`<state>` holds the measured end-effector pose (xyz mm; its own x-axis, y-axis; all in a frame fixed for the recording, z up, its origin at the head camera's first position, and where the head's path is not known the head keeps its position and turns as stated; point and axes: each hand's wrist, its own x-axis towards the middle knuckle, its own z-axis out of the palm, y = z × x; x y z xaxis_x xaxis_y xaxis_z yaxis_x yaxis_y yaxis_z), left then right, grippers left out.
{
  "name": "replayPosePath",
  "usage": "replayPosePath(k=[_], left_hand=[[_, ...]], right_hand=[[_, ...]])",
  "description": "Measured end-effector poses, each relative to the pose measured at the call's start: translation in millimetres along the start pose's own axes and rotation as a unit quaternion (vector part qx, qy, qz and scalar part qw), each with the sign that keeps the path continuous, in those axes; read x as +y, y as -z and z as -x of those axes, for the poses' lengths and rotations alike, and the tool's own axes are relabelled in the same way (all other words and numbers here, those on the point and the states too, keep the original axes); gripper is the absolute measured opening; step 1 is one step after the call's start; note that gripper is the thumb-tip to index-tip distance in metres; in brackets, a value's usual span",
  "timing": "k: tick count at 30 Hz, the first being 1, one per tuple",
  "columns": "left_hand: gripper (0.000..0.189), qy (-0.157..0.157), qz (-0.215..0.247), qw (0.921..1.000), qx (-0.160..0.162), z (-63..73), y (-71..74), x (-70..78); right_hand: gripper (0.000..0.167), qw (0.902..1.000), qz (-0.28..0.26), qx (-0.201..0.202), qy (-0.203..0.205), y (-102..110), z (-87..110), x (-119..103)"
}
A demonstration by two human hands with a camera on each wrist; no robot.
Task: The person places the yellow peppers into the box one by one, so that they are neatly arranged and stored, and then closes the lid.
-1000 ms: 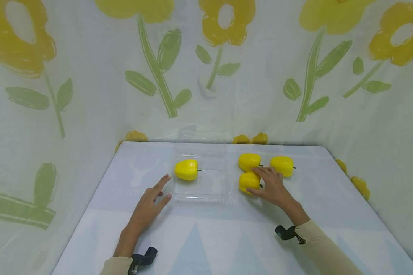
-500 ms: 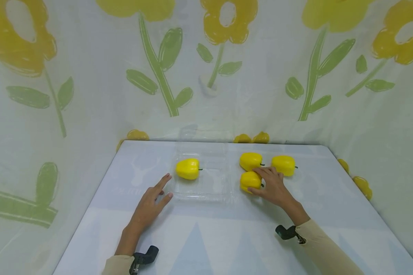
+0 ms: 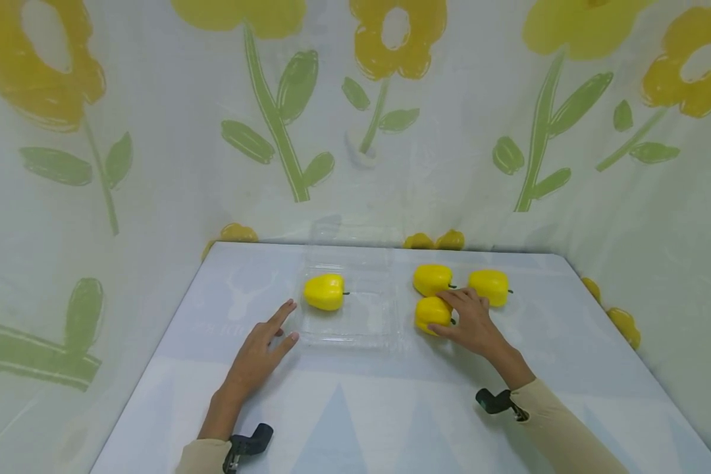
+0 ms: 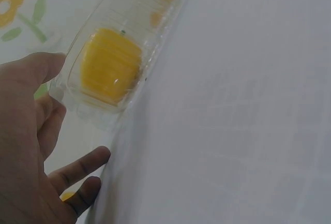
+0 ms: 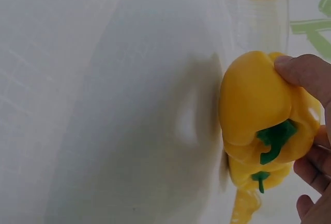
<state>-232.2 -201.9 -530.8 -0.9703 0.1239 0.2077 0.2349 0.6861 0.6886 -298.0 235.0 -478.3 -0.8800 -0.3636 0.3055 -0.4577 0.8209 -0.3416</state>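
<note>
My right hand (image 3: pixel 471 322) grips a yellow bell pepper (image 3: pixel 431 315) between thumb and fingers; its green stem shows in the right wrist view. Just behind it lies a second yellow pepper (image 3: pixel 432 280), and a third pepper (image 3: pixel 490 287) sits to its right. A clear plastic clamshell box (image 3: pixel 367 339) stands with its lid up left of these, with one yellow pepper (image 3: pixel 324 291) lying in its left part. My left hand (image 3: pixel 259 349) is at the left edge of the box, fingers extended and holding nothing. In the left wrist view its thumb is right at the box wall (image 4: pixel 67 81).
The white table (image 3: pixel 355 408) has pale blue triangle prints. A white curtain (image 3: pixel 172 197) with printed yellow flowers hangs behind and along both sides. Black cameras are strapped at the left wrist (image 3: pixel 251 440) and right wrist (image 3: pixel 494 400).
The head view shifts very slightly. Both hands, the peppers and the box stay in place.
</note>
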Motion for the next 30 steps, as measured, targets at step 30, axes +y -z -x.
replayPosePath(k=[30], left_hand=[[0.064, -0.004, 0.000, 1.0000, 0.000, 1.2, 0.5, 0.4]], right_hand=[[0.070, 0.9999, 0.003, 0.010, 0.009, 25.5, -12.7, -10.8]])
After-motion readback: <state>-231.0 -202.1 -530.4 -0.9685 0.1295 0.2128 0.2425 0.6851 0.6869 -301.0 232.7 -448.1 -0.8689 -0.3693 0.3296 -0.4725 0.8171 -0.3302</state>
